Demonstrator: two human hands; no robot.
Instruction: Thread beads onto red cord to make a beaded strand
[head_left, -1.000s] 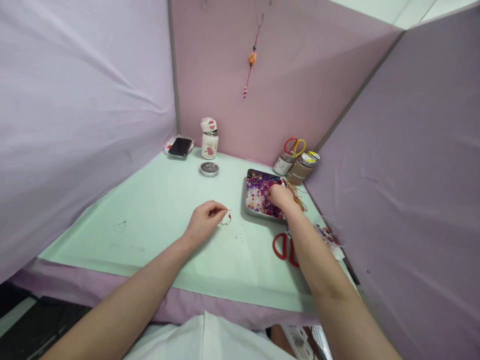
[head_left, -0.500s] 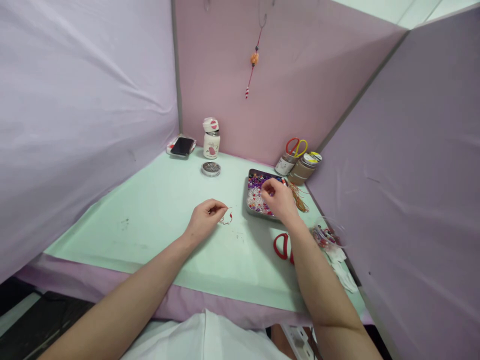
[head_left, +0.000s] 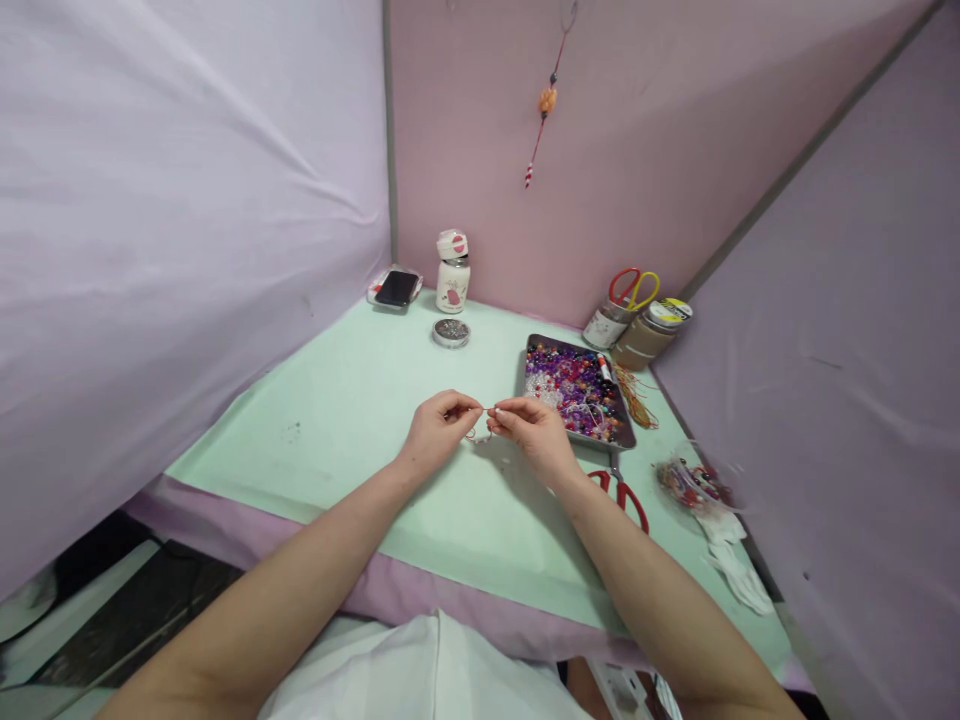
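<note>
Cord point(head_left: 487, 410), thin and red, spans the small gap between both hands above the tabletop point(head_left: 345, 420), left of the bead tray point(head_left: 625, 441). The left hand point(head_left: 441, 432) has its grip pinched on it; the right hand point(head_left: 541, 440) has its grip pinched too, seemingly around a small pale bead point(head_left: 499, 411). Stringing looks partly done: the hanging loop point(head_left: 471, 436) appears to carry some tiny pieces, too small to count. That bead seems not yet threaded, and the ends look unjoined.

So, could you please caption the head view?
Left hand pinches red string, right hand close by, near a bead tray.
</note>
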